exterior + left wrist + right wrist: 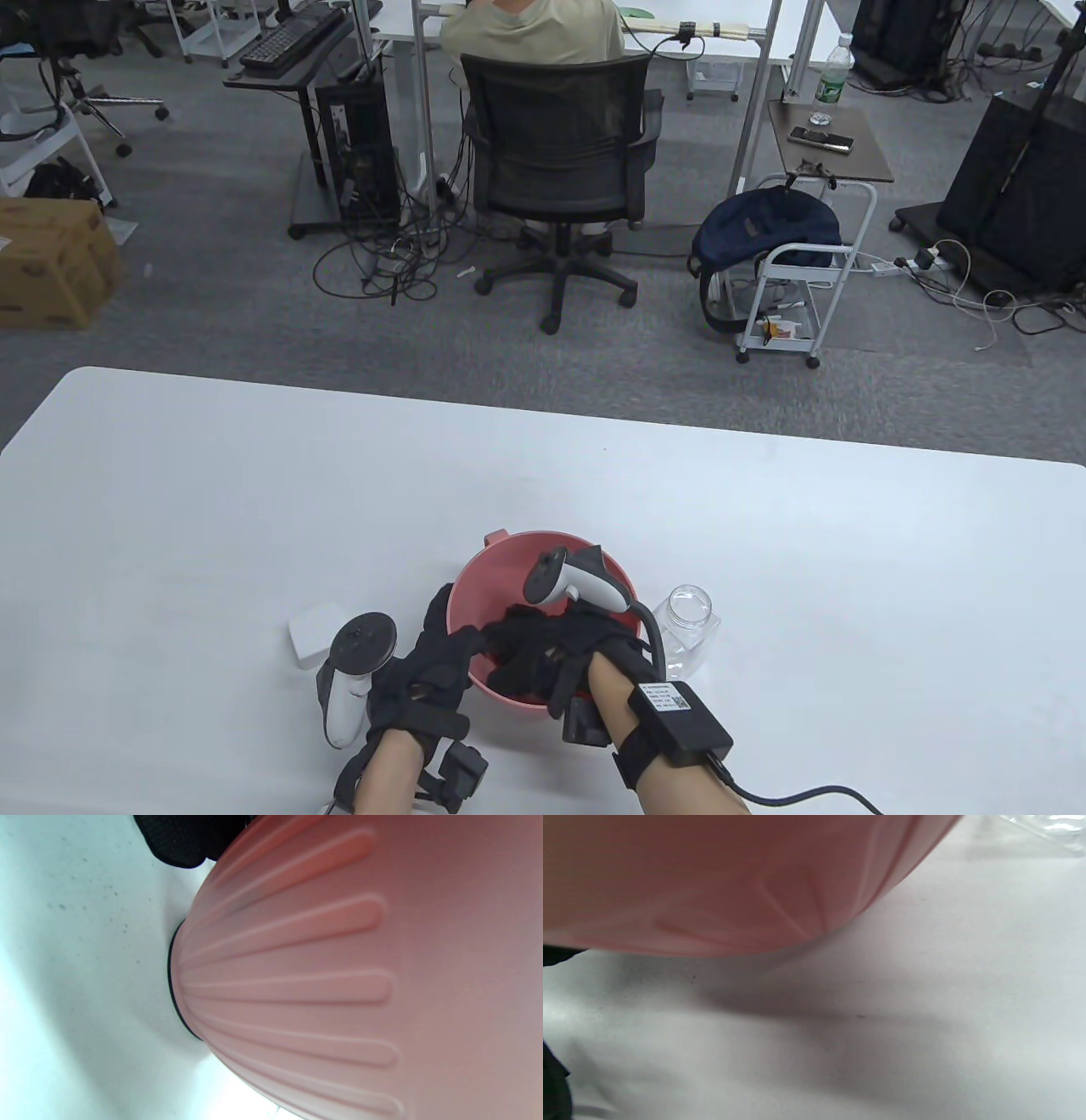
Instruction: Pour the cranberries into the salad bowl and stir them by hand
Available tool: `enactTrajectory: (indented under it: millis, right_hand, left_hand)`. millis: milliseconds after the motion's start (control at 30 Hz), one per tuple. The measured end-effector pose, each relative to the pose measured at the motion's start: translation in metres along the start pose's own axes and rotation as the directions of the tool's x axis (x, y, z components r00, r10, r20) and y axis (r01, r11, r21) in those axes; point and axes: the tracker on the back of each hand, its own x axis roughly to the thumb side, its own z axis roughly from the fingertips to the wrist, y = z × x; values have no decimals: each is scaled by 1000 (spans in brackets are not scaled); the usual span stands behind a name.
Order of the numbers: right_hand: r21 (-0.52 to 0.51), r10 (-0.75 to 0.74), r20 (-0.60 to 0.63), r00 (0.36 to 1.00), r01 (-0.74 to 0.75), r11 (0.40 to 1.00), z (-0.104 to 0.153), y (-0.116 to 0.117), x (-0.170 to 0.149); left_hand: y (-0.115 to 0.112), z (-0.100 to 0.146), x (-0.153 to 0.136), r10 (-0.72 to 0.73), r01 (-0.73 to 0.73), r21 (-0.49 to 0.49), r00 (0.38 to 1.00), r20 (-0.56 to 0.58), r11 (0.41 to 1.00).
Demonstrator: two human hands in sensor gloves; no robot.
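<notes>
**Right hand in the pink bowl, left hand steadying its side**

The pink salad bowl point(543, 556) stood on the white table point(170, 526) near its near edge, roughly at the middle. In the table view the right hand point(556, 641) reached down inside the bowl from the near side, its black-gloved fingers lost in the dark of the bowl's inside, so I could not tell whether they were curled or straight. A little dark red showed at the bowl's bottom beneath the hand, probably the cranberries point(530, 698), though too small to be sure of.

The left hand point(433, 671) lay against the bowl's left outer wall, fingers reaching up along the wall toward the rim; whether they curled over the rim was not plain.

A clear plastic jar point(689, 624), lidless and upright, stood just right of the bowl. A small white box point(312, 635) lay to the left, beside the left hand's tracker.

The left wrist view was filled by the bowl's ribbed outer wall and dark base ring, with a glove tip at the top edge. The right wrist view showed the bowl's underside curve over the table and the jar's corner at the top right.
</notes>
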Motion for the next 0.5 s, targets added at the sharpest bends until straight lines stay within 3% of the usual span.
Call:
enactTrajectory:
  millis: [500]
  right_hand:
    - [-22,-38,-58,998,37,999,4,-1,-3]
  left_hand:
    - [0,0,0,6,-6,-3,1000,-1,1000]
